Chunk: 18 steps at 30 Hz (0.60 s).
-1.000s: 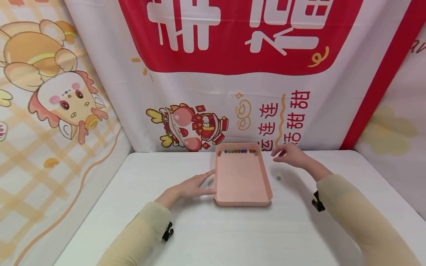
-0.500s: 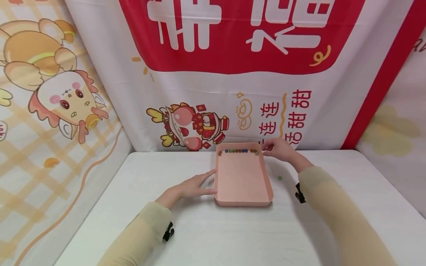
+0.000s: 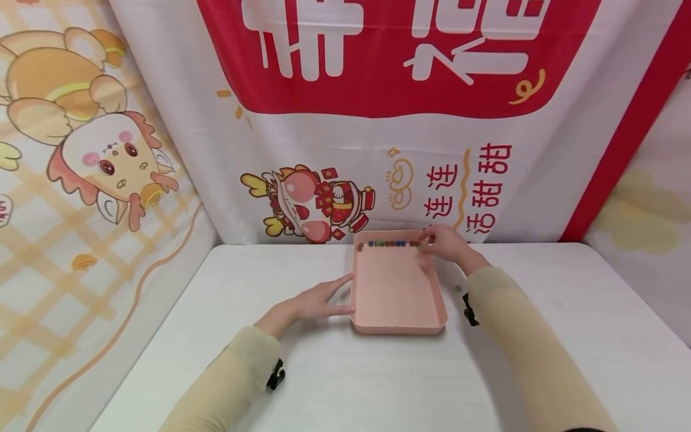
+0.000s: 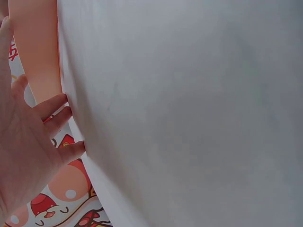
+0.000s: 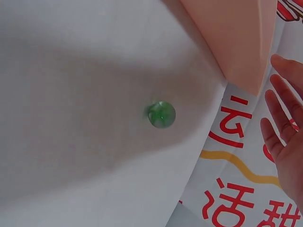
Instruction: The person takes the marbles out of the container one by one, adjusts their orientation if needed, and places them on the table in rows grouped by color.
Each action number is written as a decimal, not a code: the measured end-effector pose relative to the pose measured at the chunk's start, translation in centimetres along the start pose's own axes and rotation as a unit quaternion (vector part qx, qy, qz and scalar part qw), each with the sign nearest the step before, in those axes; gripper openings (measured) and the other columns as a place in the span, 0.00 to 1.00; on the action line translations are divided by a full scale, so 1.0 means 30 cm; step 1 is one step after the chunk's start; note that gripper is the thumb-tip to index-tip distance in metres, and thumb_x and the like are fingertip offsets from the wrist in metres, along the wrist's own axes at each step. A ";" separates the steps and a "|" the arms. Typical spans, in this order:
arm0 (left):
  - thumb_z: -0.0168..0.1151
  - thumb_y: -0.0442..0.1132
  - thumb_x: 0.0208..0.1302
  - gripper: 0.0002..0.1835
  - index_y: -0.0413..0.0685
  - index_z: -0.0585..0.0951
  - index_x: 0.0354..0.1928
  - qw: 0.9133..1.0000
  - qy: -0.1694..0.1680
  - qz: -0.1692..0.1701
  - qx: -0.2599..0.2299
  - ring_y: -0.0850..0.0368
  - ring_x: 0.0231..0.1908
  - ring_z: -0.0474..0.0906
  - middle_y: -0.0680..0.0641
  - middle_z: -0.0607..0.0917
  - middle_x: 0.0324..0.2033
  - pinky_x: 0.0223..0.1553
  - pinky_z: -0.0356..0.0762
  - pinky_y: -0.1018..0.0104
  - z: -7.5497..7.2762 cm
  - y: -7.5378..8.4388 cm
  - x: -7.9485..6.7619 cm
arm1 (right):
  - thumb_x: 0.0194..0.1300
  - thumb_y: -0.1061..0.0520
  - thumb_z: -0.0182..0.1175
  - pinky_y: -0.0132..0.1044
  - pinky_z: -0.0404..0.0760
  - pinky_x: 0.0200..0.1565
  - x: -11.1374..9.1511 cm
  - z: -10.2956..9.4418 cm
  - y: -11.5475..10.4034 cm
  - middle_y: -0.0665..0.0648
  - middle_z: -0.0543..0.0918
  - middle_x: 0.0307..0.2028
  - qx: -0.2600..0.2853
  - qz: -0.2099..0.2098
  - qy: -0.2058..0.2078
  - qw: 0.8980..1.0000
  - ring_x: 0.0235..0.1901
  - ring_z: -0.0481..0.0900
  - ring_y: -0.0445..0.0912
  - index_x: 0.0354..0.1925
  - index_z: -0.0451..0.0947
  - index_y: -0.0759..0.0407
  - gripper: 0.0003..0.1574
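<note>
A shallow pink tray [image 3: 396,288] lies on the white table. Along its far wall sits a row of small coloured marbles [image 3: 399,243], with brown ones [image 3: 360,246] in the far left corner. My left hand [image 3: 318,302] touches the tray's left side, fingers spread and fairly straight. Over the far right corner is my right hand [image 3: 445,242], its fingertips reaching inside, right at the end marbles. Its fingers look extended in the right wrist view, though the tips' far side is hidden. A green glass marble [image 5: 162,114] lies on the table right of the tray.
A white banner [image 3: 335,135] with red and white lettering hangs right behind the tray, at the table's far edge. A printed cloth wall [image 3: 108,198] stands at the left, and another [image 3: 637,210] at the right. The right forearm [image 3: 518,336] passes beside the loose marble.
My right hand has moved left from beside the tray to over its far right corner, fingertips now inside. The left hand stays on the tray's side. The loose green marble lies in place.
</note>
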<state>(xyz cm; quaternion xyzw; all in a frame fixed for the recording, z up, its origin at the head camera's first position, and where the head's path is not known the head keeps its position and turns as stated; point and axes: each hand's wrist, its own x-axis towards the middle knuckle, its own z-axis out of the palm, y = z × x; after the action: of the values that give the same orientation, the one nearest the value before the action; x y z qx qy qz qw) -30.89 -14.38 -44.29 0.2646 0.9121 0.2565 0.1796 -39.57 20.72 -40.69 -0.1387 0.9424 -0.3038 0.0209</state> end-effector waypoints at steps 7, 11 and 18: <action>0.57 0.70 0.59 0.49 0.66 0.47 0.77 1.000 0.002 0.002 0.004 0.49 0.72 0.50 0.50 0.55 0.74 0.69 0.51 0.45 -0.001 -0.006 0.006 | 0.59 0.57 0.68 0.49 0.74 0.44 0.020 0.029 0.005 0.62 0.82 0.43 -0.064 -0.022 0.007 0.998 0.40 0.75 0.52 0.48 0.83 0.60 0.18; 0.57 0.70 0.59 0.49 0.68 0.47 0.77 1.000 0.000 0.000 0.007 0.52 0.72 0.50 0.52 0.55 0.74 0.69 0.51 0.48 -0.004 -0.003 0.007 | 0.59 0.55 0.68 0.51 0.73 0.46 0.024 0.038 0.003 0.60 0.84 0.42 -0.086 -0.029 0.009 0.996 0.38 0.77 0.52 0.47 0.84 0.59 0.18; 0.58 0.68 0.61 0.48 0.67 0.48 0.77 1.000 0.001 0.005 -0.001 0.51 0.72 0.50 0.51 0.55 0.74 0.69 0.52 0.46 0.000 -0.010 0.009 | 0.62 0.54 0.66 0.51 0.74 0.48 0.038 0.054 0.020 0.58 0.84 0.45 -0.091 -0.002 -0.016 0.996 0.39 0.79 0.51 0.50 0.82 0.60 0.19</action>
<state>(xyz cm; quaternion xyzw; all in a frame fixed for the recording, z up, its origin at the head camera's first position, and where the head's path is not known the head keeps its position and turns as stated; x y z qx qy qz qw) -31.20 -14.44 -44.51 0.2685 0.9107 0.2590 0.1773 -40.61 19.96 -42.31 -0.1463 0.9654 -0.2146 0.0224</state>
